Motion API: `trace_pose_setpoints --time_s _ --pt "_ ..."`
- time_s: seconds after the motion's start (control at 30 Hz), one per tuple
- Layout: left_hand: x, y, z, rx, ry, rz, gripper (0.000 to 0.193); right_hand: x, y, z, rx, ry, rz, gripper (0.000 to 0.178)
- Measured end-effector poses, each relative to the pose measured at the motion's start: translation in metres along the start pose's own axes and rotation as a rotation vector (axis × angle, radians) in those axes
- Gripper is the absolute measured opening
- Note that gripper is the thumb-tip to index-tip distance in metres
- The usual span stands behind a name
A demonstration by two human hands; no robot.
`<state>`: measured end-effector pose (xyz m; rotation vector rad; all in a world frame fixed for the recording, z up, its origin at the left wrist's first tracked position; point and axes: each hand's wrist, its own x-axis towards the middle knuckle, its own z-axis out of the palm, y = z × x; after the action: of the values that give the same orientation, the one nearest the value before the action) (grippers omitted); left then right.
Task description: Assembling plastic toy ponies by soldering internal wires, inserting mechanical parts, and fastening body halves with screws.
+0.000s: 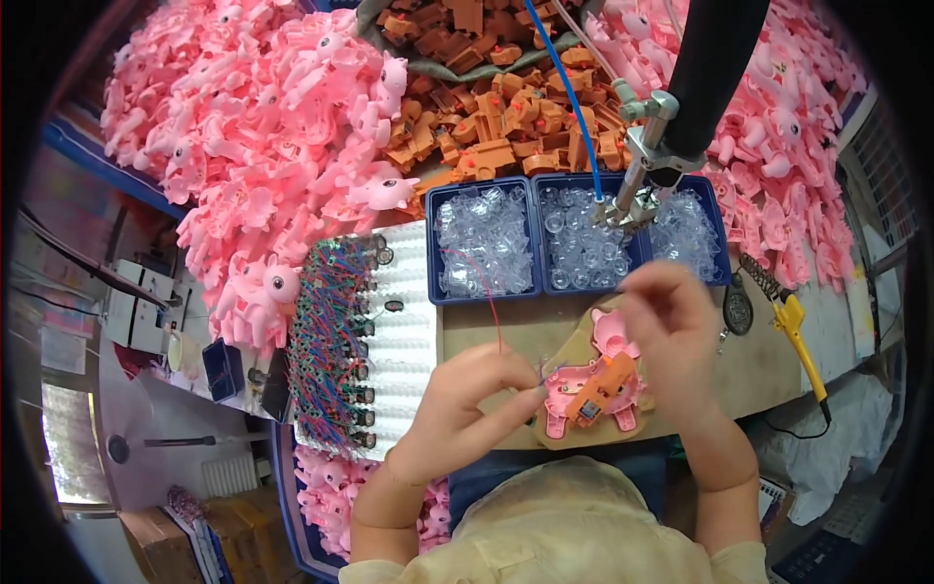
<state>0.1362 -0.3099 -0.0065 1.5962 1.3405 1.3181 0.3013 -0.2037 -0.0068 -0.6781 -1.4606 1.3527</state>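
Observation:
In front of me a pink toy body half [557, 387], hollow side up, lies on a tan board [559, 435]. An orange plastic block [600, 389] sits in it at a slant. At its left edge my left hand [482, 389] pinches thin wires [542, 371], and a red wire [493, 310] rises above that hand. My right hand [676, 326] is raised over the toy's right side, somewhat blurred. Its fingers are curled together near the front of the clear-part trays; what they hold, if anything, I cannot make out.
Blue trays [435, 248] hold clear domed parts. Wired circuit boards [331, 341] lie on white foam [413, 341] at left. Pink toy parts [263, 127] and orange blocks [506, 127] are heaped behind. A metal fixture [642, 175] hangs overhead; a yellow soldering iron [801, 346] stands right.

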Motion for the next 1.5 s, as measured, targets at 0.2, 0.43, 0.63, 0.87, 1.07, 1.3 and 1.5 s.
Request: trace_pose_setpoints --time_s 0.2,0.43,0.63,0.87,1.07,1.3,1.5 --pt "0.005 -0.003 0.009 0.215 -0.115 0.038 0.004 0.005 -0.001 -0.004 -0.026 -0.384 0.13 0.014" --pt "0.012 -0.014 0.001 -0.093 -0.239 0.018 0.005 0.009 0.003 -0.006 0.174 -0.055 0.3 0.011" --pt "0.014 -0.004 0.022 -0.063 0.178 -0.061 0.009 -0.002 -0.015 -0.004 -0.153 -0.309 0.006 0.012" --pt "0.027 -0.003 0.018 -0.013 0.062 -0.158 0.011 0.003 -0.007 -0.005 -0.053 -0.329 0.164 0.007" --pt "0.04 -0.004 0.005 -0.07 -0.069 -0.24 0.012 0.013 -0.006 -0.005 -0.068 -0.349 0.237 0.005" --pt "0.036 0.002 0.014 -0.236 0.065 -0.269 0.013 0.012 -0.006 0.001 -0.079 -0.3 0.074 0.003" --pt "0.048 -0.008 0.012 0.417 0.204 0.174 0.01 0.019 0.004 0.003 0.029 -0.126 0.104 0.002"
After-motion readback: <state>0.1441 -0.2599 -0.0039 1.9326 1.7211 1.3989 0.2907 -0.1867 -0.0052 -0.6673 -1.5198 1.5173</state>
